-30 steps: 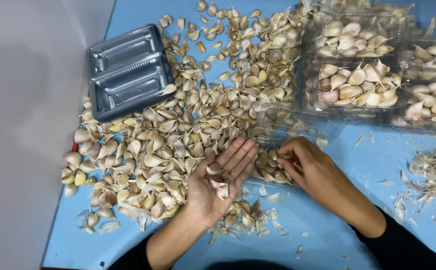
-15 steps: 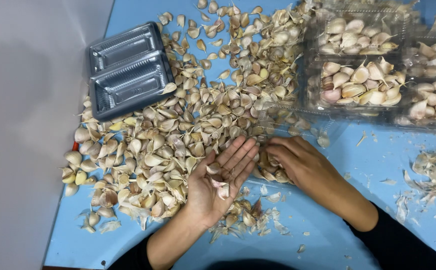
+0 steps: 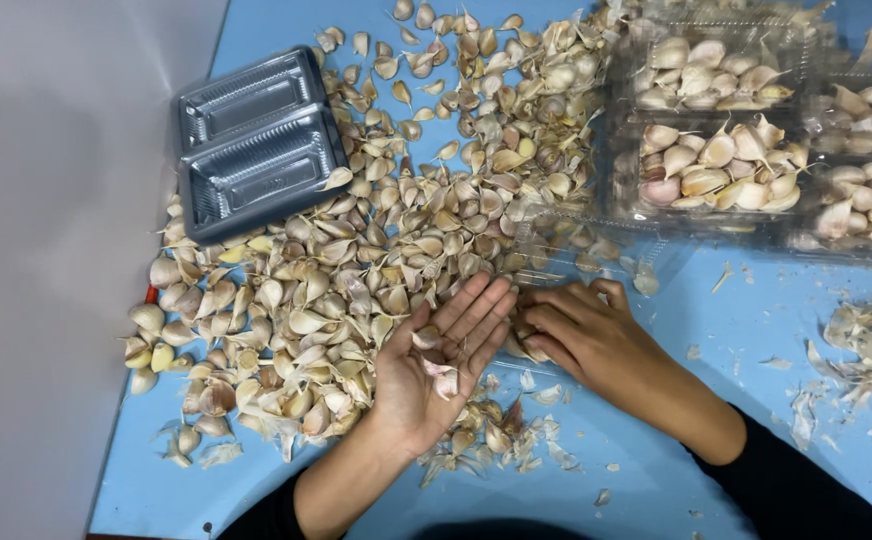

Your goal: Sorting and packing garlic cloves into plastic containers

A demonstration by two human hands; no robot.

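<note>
garlic cloves, pale and papery, lie heaped on the blue table; clear plastic boxes are already filled. left hand lies open, palm up, holding two cloves; right hand is curled, fingers down at the heap's edge. black trays are empty.

Only packaging here: two empty grey plastic trays sit side by side at the far-left edge of the garlic pile. On the pile's far-right side there's a cluster of clear plastic clamshell boxes, filled with cloves. No labels, signs or screens.
</note>
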